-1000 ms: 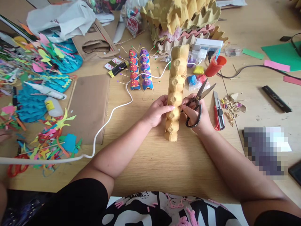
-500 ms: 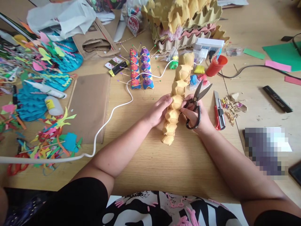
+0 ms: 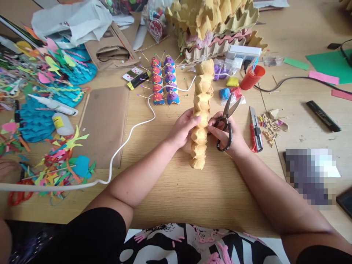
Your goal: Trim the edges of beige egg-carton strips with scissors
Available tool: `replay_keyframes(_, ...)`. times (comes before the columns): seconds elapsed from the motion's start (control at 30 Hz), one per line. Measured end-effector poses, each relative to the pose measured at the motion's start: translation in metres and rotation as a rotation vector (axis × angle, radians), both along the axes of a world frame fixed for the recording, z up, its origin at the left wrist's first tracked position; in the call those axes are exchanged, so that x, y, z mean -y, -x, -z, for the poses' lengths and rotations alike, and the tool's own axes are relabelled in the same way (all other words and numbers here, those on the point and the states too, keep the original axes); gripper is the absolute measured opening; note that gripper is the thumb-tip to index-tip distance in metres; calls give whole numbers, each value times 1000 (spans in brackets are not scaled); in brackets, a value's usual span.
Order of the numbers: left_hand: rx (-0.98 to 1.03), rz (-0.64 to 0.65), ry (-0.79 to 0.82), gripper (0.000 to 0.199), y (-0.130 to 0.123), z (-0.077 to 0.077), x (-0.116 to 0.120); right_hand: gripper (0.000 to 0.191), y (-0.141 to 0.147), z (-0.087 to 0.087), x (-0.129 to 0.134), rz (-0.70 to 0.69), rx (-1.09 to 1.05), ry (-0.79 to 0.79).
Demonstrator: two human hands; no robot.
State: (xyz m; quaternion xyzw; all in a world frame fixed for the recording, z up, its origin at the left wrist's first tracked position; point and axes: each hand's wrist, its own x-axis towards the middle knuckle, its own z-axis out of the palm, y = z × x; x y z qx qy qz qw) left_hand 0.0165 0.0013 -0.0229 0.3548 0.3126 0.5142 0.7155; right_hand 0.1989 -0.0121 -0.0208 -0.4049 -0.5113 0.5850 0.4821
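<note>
A long yellow egg-carton strip (image 3: 201, 102) with several bumps is held nearly upright above the wooden table. My left hand (image 3: 182, 128) grips its left side near the middle, thumb on the front. On the other side, my right hand (image 3: 229, 135) has its fingers in the handles of black scissors (image 3: 226, 116), whose blades point up and away, parted. The right fingertips are close to the strip's right edge; whether they touch it is unclear. Beyond the strip's left side stand red-and-blue (image 3: 157, 80) and purple-and-blue (image 3: 171, 80) painted carton strips with pins stuck out.
Stacked egg trays (image 3: 217, 29) stand at the back. Right of the scissors lie a red cutter (image 3: 256, 134), shavings (image 3: 268, 126) and a red cup (image 3: 252, 77). A white cable (image 3: 132, 128) crosses the left side, near cardboard (image 3: 106, 124) and paper scraps (image 3: 63, 161). Another person's hand (image 3: 7, 167) shows at far left.
The yellow strip's upper end has swung left, so the strip is more upright. The scissors and right hand have shifted slightly left. Another person's hand has appeared at the far left edge.
</note>
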Motion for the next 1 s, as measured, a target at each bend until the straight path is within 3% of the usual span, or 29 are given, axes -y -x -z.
replay_keyframes(1.0,-62,-9,-16,51,0,-3,3,49,-3,0,4,4,133,-39)
